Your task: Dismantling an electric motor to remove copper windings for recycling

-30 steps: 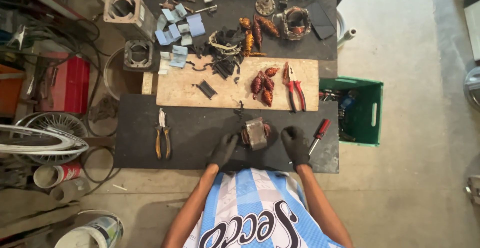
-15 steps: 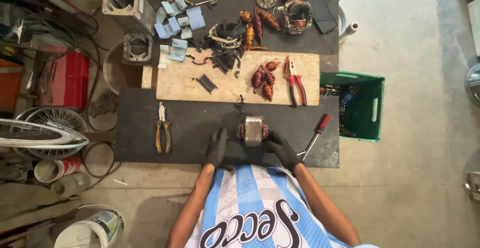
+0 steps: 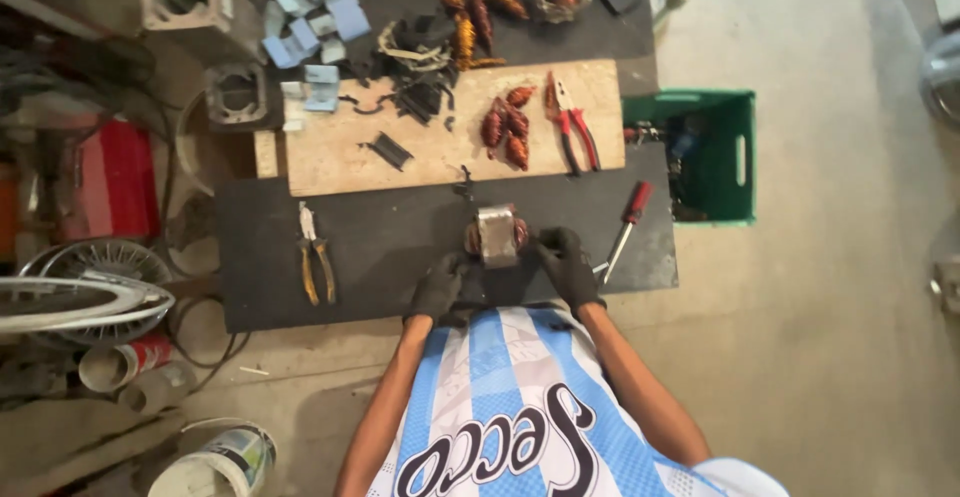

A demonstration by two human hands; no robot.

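Observation:
A small metal motor stator (image 3: 497,236) with copper winding showing at its sides rests on the dark mat (image 3: 390,247) in front of me. My right hand (image 3: 566,266), in a black glove, grips its right side. My left hand (image 3: 440,288), also gloved, sits low at its left, fingers closed near the stator's base; whether it touches is unclear. A red-handled screwdriver (image 3: 624,232) lies just right of my right hand. Yellow-handled pliers (image 3: 314,256) lie on the mat to the left.
A wooden board (image 3: 420,147) behind the mat carries copper coils (image 3: 506,123), red-handled pliers (image 3: 570,123) and black parts. Metal housings (image 3: 190,2) and blue paper pieces (image 3: 320,27) lie far left. A green crate (image 3: 705,157) stands right. Wheel rim, cans and clutter fill the left.
The stator has been set more upright and centred between both hands. My right hand closed in on it from the right, and the view shifted closer.

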